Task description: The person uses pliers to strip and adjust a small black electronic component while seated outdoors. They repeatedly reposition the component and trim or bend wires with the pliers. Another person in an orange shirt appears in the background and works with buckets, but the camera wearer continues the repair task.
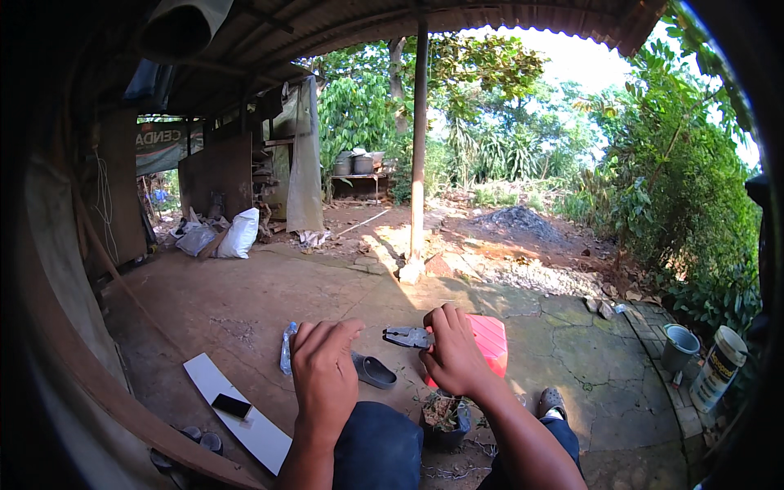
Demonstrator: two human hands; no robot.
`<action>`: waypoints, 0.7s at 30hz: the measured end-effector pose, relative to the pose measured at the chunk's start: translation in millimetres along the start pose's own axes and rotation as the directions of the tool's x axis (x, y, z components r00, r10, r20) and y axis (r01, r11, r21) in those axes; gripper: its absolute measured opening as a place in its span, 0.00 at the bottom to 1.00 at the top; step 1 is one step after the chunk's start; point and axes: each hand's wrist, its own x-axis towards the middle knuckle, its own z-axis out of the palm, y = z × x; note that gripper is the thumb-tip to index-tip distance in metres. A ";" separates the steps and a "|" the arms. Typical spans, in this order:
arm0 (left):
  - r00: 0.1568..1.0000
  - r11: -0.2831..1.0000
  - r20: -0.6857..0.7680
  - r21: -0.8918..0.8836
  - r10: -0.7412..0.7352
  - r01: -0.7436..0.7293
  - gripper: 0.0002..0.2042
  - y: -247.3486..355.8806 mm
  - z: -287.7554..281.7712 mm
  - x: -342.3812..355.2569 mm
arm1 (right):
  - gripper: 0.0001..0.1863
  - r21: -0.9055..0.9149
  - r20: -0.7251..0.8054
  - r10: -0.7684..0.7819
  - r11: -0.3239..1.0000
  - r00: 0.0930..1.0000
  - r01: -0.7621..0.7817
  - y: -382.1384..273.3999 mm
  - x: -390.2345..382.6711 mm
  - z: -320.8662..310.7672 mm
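Note:
My right hand is wrapped round a pair of pliers, whose dark metal jaws point left toward my other hand. Level with it, my left hand is raised with its fingers curled together. Whatever those fingers may pinch is too small or hidden to make out. Below my right hand, between my legs, stands a small potted plant in a dark pot, with twiggy stems and dry leaves. Behind that hand is a red plastic object, partly covered by it.
A white board carrying a phone lies at the left. Near my left hand are a clear bottle and a grey clog. A grey bucket and a white tub stand right. A post rises ahead.

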 end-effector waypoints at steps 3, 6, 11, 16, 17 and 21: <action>1.000 1.000 0.008 0.015 0.000 0.000 0.11 -1.7 0.4 -1.8 | 0.21 0.058 0.010 0.029 0.998 1.000 -0.030 -0.6 -1.1 -0.2; 1.000 0.999 0.015 0.030 -0.024 0.024 0.11 -2.4 0.9 -3.7 | 0.21 0.127 0.047 0.072 0.989 0.996 -0.077 -1.5 -2.2 -0.2; 1.000 1.000 0.006 0.026 -0.012 0.012 0.11 -3.2 2.3 -3.5 | 0.20 0.118 0.058 0.103 0.987 0.993 -0.109 -2.2 -3.9 0.8; 1.000 0.999 0.008 0.037 0.005 -0.005 0.12 -3.7 2.2 -4.4 | 0.20 0.075 0.047 0.095 0.992 0.994 -0.099 -1.1 -3.7 -0.9; 1.000 0.999 0.010 0.037 0.005 -0.005 0.12 -3.9 2.2 -4.7 | 0.19 0.067 0.047 0.094 0.993 0.994 -0.097 -1.1 -3.7 -1.4; 1.000 0.999 0.016 0.035 0.002 -0.002 0.12 -3.9 2.4 -4.5 | 0.19 0.024 0.034 0.075 0.997 0.997 -0.076 -1.8 -3.5 -3.1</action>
